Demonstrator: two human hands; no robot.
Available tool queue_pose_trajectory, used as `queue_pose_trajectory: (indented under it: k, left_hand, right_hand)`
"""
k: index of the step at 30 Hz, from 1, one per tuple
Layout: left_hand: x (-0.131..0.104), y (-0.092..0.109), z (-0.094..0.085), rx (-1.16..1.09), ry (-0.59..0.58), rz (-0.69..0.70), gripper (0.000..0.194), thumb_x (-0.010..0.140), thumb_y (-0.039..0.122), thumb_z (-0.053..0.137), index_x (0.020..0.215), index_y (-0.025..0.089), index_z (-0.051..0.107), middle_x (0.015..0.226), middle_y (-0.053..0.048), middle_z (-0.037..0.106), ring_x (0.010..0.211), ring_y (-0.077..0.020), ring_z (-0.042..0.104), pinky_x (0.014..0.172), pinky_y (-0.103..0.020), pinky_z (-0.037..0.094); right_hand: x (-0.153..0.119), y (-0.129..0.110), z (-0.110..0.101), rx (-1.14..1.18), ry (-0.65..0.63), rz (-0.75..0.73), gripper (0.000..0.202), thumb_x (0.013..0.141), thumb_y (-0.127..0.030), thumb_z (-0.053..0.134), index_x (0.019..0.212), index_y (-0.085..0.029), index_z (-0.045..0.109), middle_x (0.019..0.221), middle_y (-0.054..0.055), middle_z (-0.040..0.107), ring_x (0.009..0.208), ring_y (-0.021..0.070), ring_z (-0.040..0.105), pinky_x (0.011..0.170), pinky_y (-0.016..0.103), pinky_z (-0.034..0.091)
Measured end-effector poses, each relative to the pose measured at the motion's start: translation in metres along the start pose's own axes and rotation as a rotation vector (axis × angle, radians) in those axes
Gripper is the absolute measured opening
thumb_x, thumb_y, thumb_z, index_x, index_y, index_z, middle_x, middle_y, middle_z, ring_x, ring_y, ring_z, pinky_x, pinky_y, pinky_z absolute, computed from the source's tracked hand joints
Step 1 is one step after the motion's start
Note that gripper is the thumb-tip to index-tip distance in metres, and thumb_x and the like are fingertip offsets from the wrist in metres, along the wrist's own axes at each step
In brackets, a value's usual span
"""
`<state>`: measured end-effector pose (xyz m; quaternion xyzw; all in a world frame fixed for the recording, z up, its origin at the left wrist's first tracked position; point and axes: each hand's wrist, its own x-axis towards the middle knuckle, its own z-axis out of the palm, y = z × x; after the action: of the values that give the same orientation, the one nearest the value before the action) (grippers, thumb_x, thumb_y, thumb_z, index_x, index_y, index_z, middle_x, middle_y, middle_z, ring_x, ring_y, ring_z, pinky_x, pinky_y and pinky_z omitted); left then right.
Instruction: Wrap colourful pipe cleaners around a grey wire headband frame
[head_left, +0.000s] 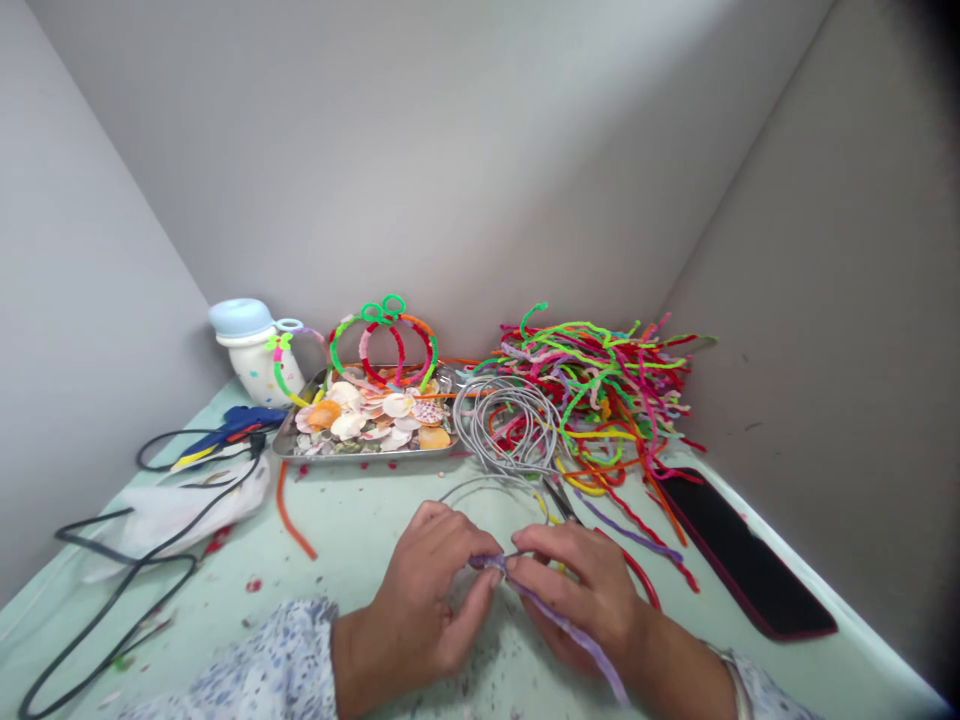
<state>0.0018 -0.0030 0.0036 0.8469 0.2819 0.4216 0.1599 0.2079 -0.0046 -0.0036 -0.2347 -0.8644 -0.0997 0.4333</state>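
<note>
My left hand [427,595] pinches one end of a fuzzy purple pipe cleaner [579,638] between thumb and index finger. Close beside it, my right hand [581,585] has its fingers closed on the same pipe cleaner. The purple tail hangs down across the right fingers toward the table's front. A thin grey wire [491,479] arcs behind both hands, and its end seems to run into the pinch. Whether the pipe cleaner is wound around the wire is hard to make out. Just behind the right hand lie scissors [559,498], partly hidden.
Behind the hands is a coil of grey wire [517,465], next to a heap of colourful pipe cleaners [600,370]. A metal tray [360,456] holds shells and pipe-cleaner hoops [436,350]. At left are a white bottle [259,370], a blue glue gun [236,425] and its cable; at right, a dark phone [750,555].
</note>
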Motion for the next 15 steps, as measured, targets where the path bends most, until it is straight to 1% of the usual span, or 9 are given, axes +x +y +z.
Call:
queue_pose_trajectory:
  k: [10,15]
  left_hand:
    - [0.0014,-0.0002,0.0006,0.012,0.045,0.023,0.019,0.084,0.007,0.054,0.098,0.019,0.057,0.078,-0.004,0.065,0.071,-0.0184,0.056,0.071,-0.036,0.038]
    - [0.0015,-0.0002,0.0004,0.007,0.046,0.027,0.019,0.084,0.006,0.054,0.097,0.019,0.057,0.077,-0.004,0.065,0.071,-0.0179,0.057,0.072,-0.036,0.038]
  right_hand:
    - [-0.0028,-0.0016,-0.0011,0.062,-0.004,0.031,0.027,0.086,-0.011,0.054,0.111,-0.016,0.060,0.095,0.011,0.068,0.073,0.0158,0.065,0.062,0.027,0.053]
    - [-0.0027,-0.0016,-0.0012,0.063,0.004,0.026,0.024,0.088,-0.012,0.052,0.110,-0.017,0.061,0.096,0.011,0.068,0.074,0.0159,0.065,0.063,0.027,0.053]
